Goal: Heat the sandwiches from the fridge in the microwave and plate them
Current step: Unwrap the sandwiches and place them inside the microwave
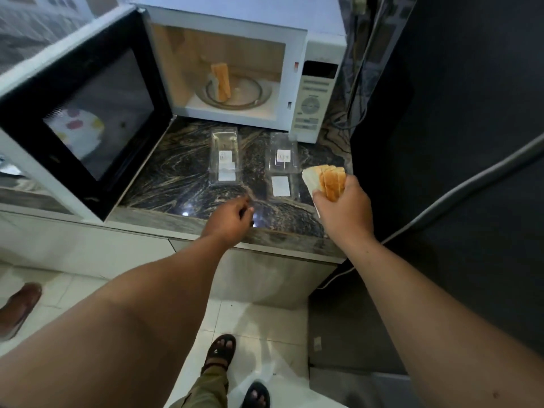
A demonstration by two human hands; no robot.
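Marble counter [182,184], dark and veined, and I'm mid-load: one sandwich [222,82] is already standing on edge on the glass turntable [253,95] inside the microwave [294,45], whose door [88,113] hangs wide open to the left. My right hand [343,210] grasps the second sandwich [328,179], fingers wrapped around its lower half, holding it above the near right part of the counter, just right of the two empty clear plastic packs. The left pack [225,157] and the right pack [282,163] lie flat, well apart from each other, just near of the microwave. My left hand [232,220] hovers over the near counter edge, fingers loosely curled, holding nothing and, as far as I can tell, touching nothing.

Loading is about half done, I'd say. Next move calls for carrying this sandwich far and left, through the opening, and setting it on the turntable beside the first without knocking that one over. Then the door needs swinging shut. Plate reflection shows in the door glass; the plate itself I can't see.
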